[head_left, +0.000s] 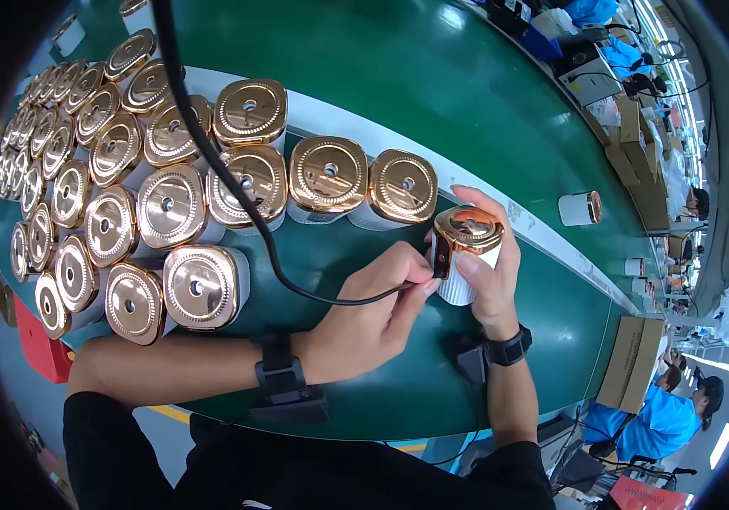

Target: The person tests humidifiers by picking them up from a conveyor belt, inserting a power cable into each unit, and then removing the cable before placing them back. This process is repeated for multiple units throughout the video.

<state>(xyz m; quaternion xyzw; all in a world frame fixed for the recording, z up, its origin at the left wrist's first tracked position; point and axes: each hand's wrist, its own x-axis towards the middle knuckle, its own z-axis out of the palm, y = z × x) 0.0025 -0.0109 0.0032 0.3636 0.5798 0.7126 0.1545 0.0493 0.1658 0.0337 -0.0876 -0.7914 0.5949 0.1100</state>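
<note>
My right hand is wrapped round a small white ribbed canister with a shiny rose-gold top, holding it a little above the table. A dark panel runs down the side of this canister. Against that panel, my left hand pinches the end of a black cable; whether its plug is seated is hidden by the fingers. The cable loops down from above. Left of my hands stand many similar rose-gold-topped canisters, the nearest of them a canister just beyond my left hand.
The canisters crowd the left of the green table. Beyond a pale rail lies a green belt, with one canister on its side. A cardboard box stands at the right edge. Co-workers in blue sit farther right.
</note>
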